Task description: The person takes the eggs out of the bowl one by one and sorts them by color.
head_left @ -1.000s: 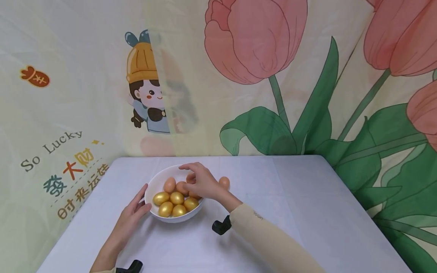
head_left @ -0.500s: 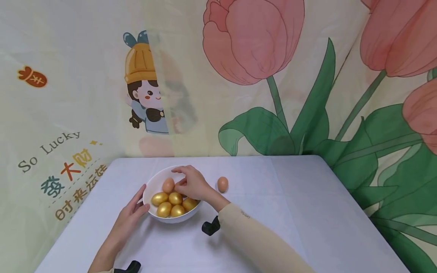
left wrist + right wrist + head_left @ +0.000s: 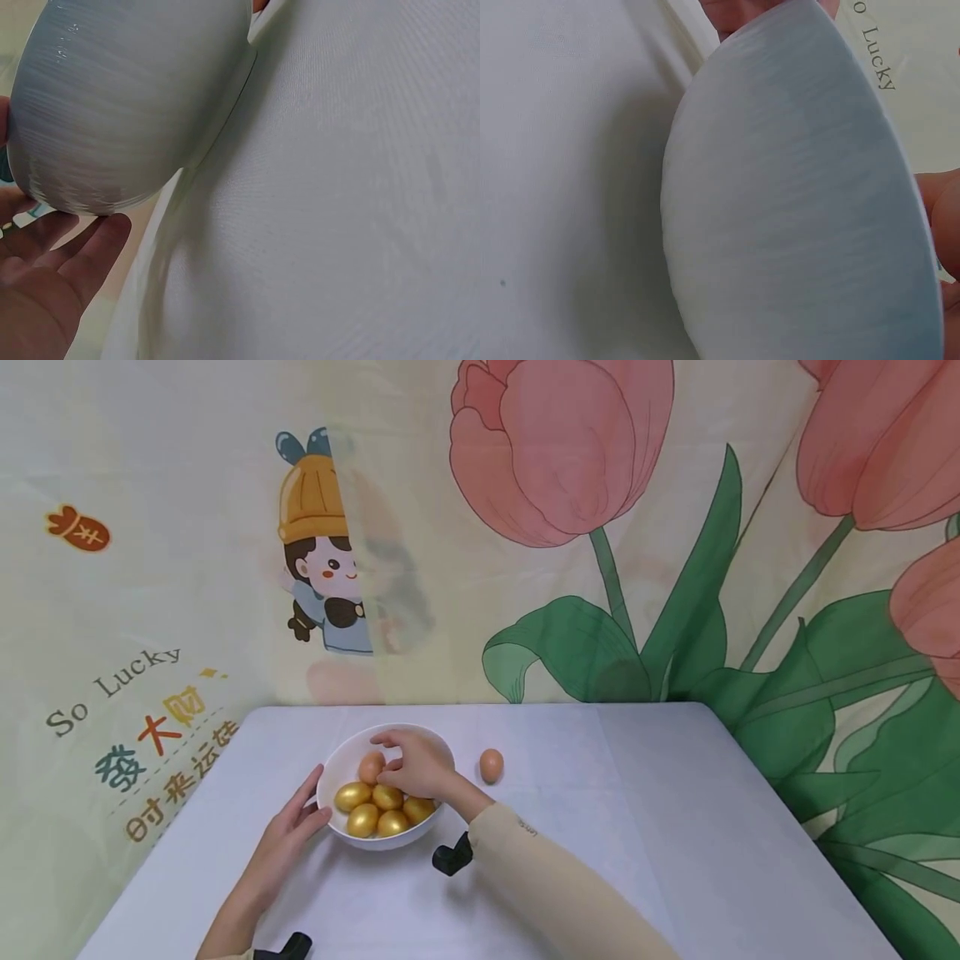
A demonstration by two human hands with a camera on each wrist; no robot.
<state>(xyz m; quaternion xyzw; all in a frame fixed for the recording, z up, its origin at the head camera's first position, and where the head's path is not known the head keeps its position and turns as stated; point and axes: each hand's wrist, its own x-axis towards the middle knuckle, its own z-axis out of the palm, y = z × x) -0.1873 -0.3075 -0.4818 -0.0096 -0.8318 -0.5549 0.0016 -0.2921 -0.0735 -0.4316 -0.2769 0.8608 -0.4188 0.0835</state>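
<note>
A white bowl [image 3: 337,760] stands toward the table's left back, holding several gold eggs [image 3: 363,820] at its near side. One brown egg [image 3: 371,767] shows behind them. My left hand [image 3: 291,827] rests against the bowl's left side with fingers extended; the left wrist view shows its fingertips at the bowl's outer wall [image 3: 127,105]. My right hand [image 3: 418,767] reaches over the bowl from the right, thumb and index finger apart beside the brown egg. It hides the bowl's right interior and what lies beneath it. Another brown egg [image 3: 491,766] lies on the table right of the bowl.
A white cloth covers the table [image 3: 600,827]. Behind it hangs a printed backdrop [image 3: 420,527] with tulips, a cartoon figure and lettering. A black wrist mount [image 3: 453,855] sticks out under the right sleeve [image 3: 555,885], close over the table.
My right hand has moved left across the bowl, toward the brown egg at the back left. The left hand keeps its place on the bowl. The loose egg has stayed put.
</note>
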